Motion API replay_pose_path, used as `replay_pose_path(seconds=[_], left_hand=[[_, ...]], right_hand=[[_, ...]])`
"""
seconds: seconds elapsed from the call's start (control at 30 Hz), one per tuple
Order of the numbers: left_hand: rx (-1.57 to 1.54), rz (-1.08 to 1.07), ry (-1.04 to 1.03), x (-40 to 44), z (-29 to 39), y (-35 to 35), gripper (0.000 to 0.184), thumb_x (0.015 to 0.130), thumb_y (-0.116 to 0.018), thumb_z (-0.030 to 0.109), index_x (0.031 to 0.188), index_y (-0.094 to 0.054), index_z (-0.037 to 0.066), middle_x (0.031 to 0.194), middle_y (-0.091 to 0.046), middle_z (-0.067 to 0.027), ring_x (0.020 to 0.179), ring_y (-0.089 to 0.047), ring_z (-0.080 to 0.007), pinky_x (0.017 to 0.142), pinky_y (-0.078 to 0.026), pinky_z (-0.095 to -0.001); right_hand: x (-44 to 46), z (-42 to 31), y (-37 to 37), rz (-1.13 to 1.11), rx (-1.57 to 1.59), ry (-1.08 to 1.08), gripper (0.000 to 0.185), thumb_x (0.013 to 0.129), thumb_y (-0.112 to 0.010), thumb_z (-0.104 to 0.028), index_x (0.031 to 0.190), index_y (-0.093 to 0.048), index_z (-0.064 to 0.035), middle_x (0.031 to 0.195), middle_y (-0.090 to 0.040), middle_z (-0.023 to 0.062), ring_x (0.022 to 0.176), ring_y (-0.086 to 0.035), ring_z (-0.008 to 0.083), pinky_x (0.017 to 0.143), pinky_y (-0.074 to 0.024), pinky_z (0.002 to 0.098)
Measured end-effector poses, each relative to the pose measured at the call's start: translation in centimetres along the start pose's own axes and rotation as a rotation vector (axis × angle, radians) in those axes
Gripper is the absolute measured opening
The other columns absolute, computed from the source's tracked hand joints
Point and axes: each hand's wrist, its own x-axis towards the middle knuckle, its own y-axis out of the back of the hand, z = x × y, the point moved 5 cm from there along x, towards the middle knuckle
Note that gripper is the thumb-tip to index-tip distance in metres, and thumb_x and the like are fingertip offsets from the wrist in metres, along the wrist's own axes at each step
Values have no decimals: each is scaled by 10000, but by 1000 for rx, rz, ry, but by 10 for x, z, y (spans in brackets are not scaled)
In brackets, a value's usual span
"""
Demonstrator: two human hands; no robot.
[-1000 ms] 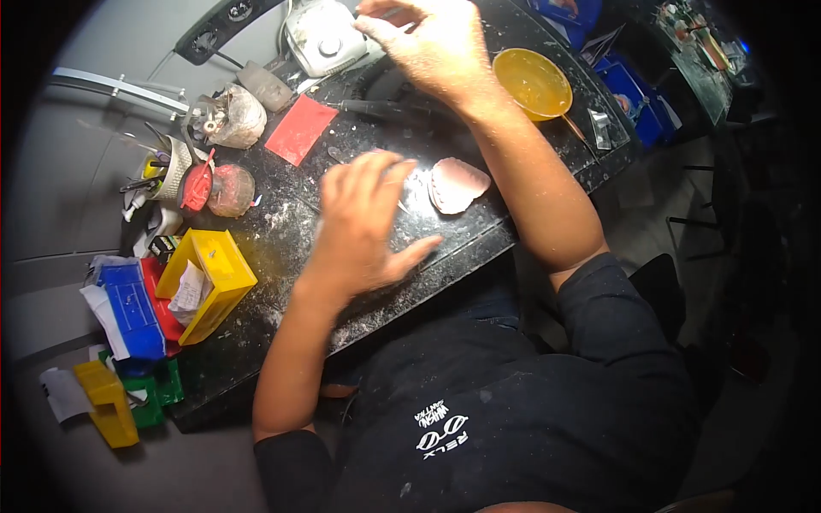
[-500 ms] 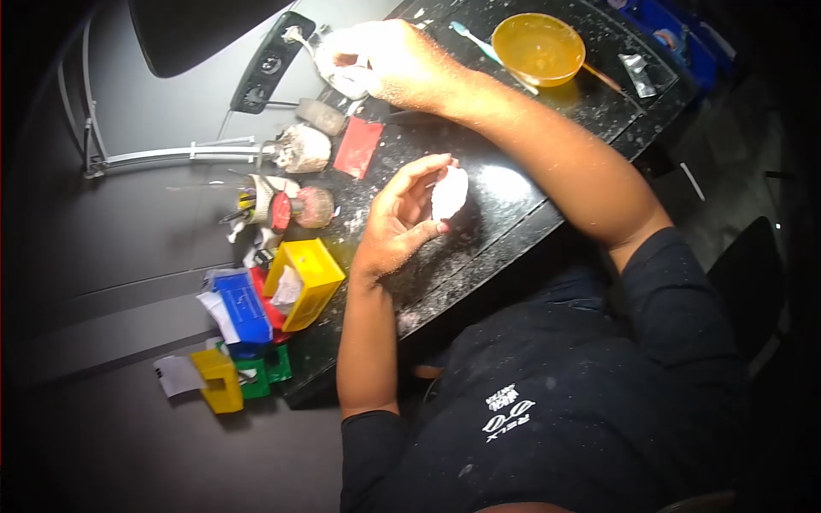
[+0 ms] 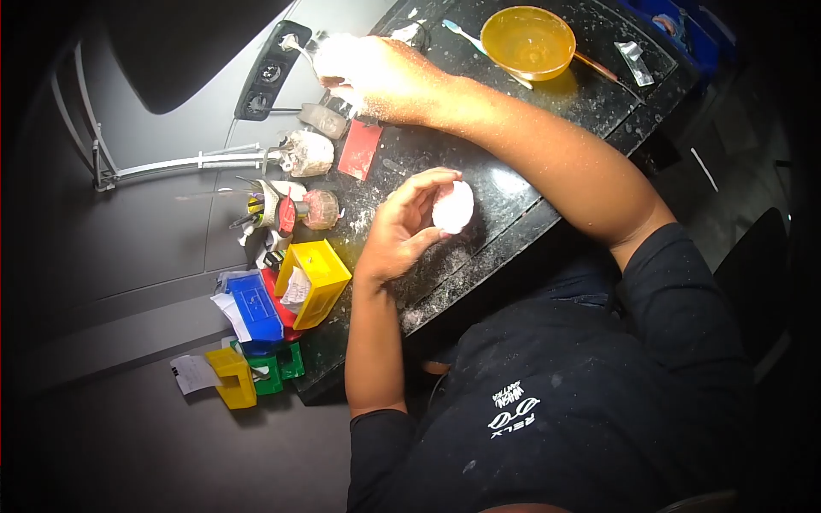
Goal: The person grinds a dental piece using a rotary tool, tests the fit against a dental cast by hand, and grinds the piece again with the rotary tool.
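A pale pink, rounded piece [image 3: 454,208] is gripped at its edge between the thumb and fingers of my left hand [image 3: 398,229], just above the black worktop [image 3: 479,235]. My right hand [image 3: 372,81] is at the white device by the wall, brightly lit and washed out. Its fingers are curled, and what they touch or hold cannot be made out. Below that hand lies a flat red sheet [image 3: 360,150] on the worktop.
An amber bowl [image 3: 528,43] stands at the back, with a toothbrush [image 3: 463,34] beside it. Jars, a tool cup [image 3: 272,205] and a yellow bin [image 3: 321,284] line the left edge. A dark lamp-like shape [image 3: 171,51] hangs at upper left.
My left hand has taken hold of the pink piece that lay on the worktop. My right hand has stayed near the white device. The view has shifted.
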Motion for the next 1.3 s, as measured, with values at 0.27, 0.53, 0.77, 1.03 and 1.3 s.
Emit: replay_pose_path(seconds=[0.27, 0.53, 0.77, 1.03, 1.3], left_hand=[[780, 229, -206, 0, 36, 0, 656, 778, -851, 60, 1388, -611, 39, 1464, -573, -175, 1290, -596, -247, 988, -527, -337], [1175, 319, -80, -39, 21, 55, 805, 648, -953, 350, 1316, -633, 37, 1258, -640, -171, 1227, -581, -365, 1100, -413, -459], [909, 528, -178, -45, 17, 82, 656, 653, -941, 224, 1212, -664, 23, 1199, -634, -141, 1162, -614, -313, 1021, -478, -424], [295, 617, -385, -56, -5, 84, 834, 712, -903, 39, 1425, -476, -44, 1373, -457, -131, 1254, -570, -232, 1097, -482, -384], [96, 615, -522, -58, -2, 77, 842, 738, -877, 9, 1438, -411, -36, 1362, -431, -128, 1252, -575, -233, 1077, -498, -392]], right_hand=[[-2, -7, 5, 47, 1, 84, 214, 926, -714, -180, 1122, -682, -102, 951, -745, 131, 859, -732, 347, 775, -586, 402], [-3, -9, 2, -99, -21, -47, 195, 882, -756, -134, 1054, -732, -46, 937, -717, 155, 806, -720, 314, 752, -569, 386], [-4, -16, -4, -313, 105, -154, 189, 874, -793, -106, 1044, -742, -40, 920, -707, 96, 745, -710, 165, 682, -563, 295], [-28, -29, -35, -673, 525, -553, 207, 880, -812, -89, 1060, -736, -23, 950, -733, 14, 898, -693, 98, 823, -567, 274], [-33, -59, -44, -729, 471, -501, 179, 882, -813, -147, 996, -754, -23, 885, -751, 69, 788, -720, 135, 749, -588, 296]])
